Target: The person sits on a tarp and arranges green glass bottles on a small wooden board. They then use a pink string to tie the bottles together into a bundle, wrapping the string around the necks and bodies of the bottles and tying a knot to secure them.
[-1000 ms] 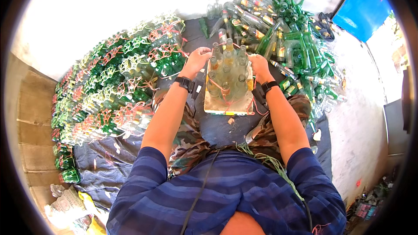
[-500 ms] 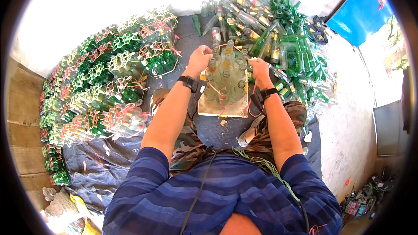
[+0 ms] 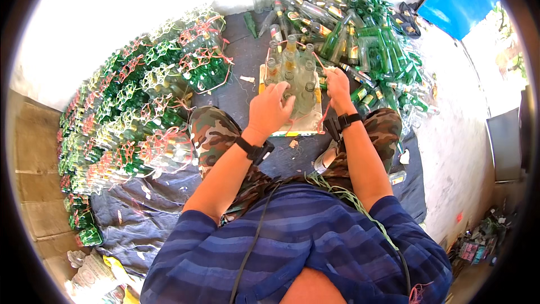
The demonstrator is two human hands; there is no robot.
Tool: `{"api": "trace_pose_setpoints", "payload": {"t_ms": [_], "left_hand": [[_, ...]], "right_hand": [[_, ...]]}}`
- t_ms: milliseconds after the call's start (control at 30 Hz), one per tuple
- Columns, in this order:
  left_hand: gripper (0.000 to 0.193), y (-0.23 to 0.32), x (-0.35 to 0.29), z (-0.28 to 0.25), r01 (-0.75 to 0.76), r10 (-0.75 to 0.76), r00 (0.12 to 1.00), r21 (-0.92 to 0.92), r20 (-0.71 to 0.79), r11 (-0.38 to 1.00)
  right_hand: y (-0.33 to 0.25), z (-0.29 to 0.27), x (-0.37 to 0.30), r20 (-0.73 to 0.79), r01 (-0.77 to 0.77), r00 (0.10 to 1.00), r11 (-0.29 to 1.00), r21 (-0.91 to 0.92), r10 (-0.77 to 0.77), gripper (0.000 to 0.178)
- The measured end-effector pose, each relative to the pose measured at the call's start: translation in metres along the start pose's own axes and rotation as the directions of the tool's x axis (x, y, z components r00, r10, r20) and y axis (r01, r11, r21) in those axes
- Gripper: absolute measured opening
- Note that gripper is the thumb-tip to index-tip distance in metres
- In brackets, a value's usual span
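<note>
A cluster of clear glass bottles (image 3: 304, 98) stands upright on a small pale board (image 3: 306, 124) between my knees. My left hand (image 3: 269, 111) is over the near left side of the cluster, thumb and fingers curved and apart beside the front bottle necks, which it partly hides. At the right side of the cluster my right hand (image 3: 337, 85) is closed in a pinch on a pinkish-red string (image 3: 319, 63). That string runs along the bottles' far right side, and more of it hangs near the board's right edge.
Rows of string-bound green and clear bottles (image 3: 154, 79) fill the left. Loose bottles (image 3: 337, 34) lie heaped at the far right, beside a whitish wall (image 3: 450, 157). Dark cloth (image 3: 152, 208) covers the floor, with scraps on it.
My left hand has come from the far left of the cluster to its near side. The right hand remains at the right, pinching. The view has shifted slightly.
</note>
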State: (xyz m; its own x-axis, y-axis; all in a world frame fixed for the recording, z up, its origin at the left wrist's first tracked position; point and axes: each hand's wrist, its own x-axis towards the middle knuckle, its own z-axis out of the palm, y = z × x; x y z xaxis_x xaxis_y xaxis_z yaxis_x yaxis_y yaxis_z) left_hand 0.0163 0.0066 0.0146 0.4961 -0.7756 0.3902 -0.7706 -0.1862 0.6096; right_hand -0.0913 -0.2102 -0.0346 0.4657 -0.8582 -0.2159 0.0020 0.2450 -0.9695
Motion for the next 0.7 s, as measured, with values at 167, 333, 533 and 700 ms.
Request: {"api": "trace_pose_setpoints", "payload": {"t_ms": [167,333,533,700], "left_hand": [[0.032,-0.012,-0.019,0.023,0.096,-0.095,0.995,-0.101,0.017,0.990],[0.030,-0.021,-0.019,0.033,0.082,-0.082,0.997,-0.143,0.006,0.986],[0.022,-0.029,-0.019,0.040,0.087,-0.084,0.996,-0.121,0.030,0.989],[0.021,-0.028,-0.021,0.042,0.081,-0.083,0.996,-0.141,-0.011,0.987]], "right_hand": [[0.001,-0.003,-0.033,-0.020,0.000,1.000,0.999,-0.051,-0.001,0.012],[0.004,-0.007,-0.049,-0.005,0.014,1.000,0.994,-0.107,-0.014,0.016],[0.031,-0.006,-0.048,0.057,0.321,0.934,0.755,-0.572,-0.353,0.020],[0.018,0.008,-0.071,0.126,0.417,0.866,0.560,-0.716,-0.484,0.018]]}}
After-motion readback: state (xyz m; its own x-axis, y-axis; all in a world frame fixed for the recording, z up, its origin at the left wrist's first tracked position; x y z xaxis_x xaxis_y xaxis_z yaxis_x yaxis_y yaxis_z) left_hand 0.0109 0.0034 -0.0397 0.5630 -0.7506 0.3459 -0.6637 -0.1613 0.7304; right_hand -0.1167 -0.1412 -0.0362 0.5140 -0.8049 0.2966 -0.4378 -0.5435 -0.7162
